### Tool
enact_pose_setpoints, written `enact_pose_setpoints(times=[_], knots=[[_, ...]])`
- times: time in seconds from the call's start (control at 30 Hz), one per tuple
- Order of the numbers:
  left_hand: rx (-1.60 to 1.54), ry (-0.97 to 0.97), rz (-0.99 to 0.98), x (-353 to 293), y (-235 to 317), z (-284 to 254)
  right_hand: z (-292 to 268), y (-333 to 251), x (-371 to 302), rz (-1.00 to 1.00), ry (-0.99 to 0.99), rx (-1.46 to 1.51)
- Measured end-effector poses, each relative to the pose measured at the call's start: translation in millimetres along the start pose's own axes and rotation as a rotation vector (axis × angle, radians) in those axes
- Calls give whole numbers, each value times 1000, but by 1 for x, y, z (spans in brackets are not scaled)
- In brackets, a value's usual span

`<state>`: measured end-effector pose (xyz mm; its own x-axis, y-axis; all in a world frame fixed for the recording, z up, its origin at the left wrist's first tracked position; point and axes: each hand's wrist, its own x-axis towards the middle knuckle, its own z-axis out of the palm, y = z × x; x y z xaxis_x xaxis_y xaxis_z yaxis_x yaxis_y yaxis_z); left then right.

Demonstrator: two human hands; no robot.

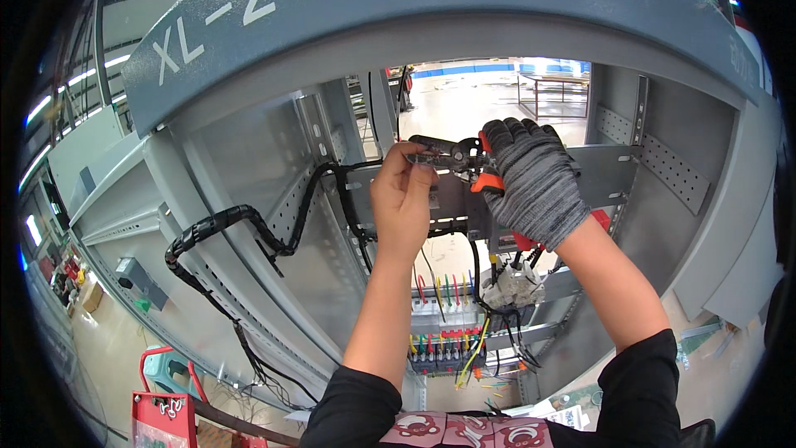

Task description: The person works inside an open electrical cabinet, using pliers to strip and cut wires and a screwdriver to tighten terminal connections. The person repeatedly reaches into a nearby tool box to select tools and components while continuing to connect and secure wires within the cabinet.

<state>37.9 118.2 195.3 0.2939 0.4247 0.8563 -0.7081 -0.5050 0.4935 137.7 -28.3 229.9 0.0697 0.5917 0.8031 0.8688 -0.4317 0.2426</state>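
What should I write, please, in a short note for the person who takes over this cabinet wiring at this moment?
Left hand: bare, pinching a thin wire end at the tool's tip.
Right hand: grey glove, grip closed on the orange-handled crimping pliers.
Both are raised inside the grey cabinet, in front of the mounting rail.
Done: coloured wires sit in the terminal block below.
Left: whether the wire end is pressed cannot be seen.

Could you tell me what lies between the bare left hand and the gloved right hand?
In the head view, the dark jaws of the orange-handled pliers span between left hand and right hand.

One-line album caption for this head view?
Gloved right hand works pliers on a wire the bare left hand holds inside a grey cabinet.
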Motion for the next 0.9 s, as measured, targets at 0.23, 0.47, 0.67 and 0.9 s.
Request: enact_pose_setpoints(times=[0.23, 0.47, 0.67, 0.9], knots=[[34, -5, -14, 0, 2, 2, -1, -1, 1, 28, 4, 112], [-74, -37, 3, 6, 4, 10, -4, 16, 13, -3, -120, 247], [40, -52, -18, 10, 5, 14, -6, 32, 21, -7, -291, 342], [54, -23, -32, 20, 4, 18, -2, 33, 30, -14, -223, 288]])
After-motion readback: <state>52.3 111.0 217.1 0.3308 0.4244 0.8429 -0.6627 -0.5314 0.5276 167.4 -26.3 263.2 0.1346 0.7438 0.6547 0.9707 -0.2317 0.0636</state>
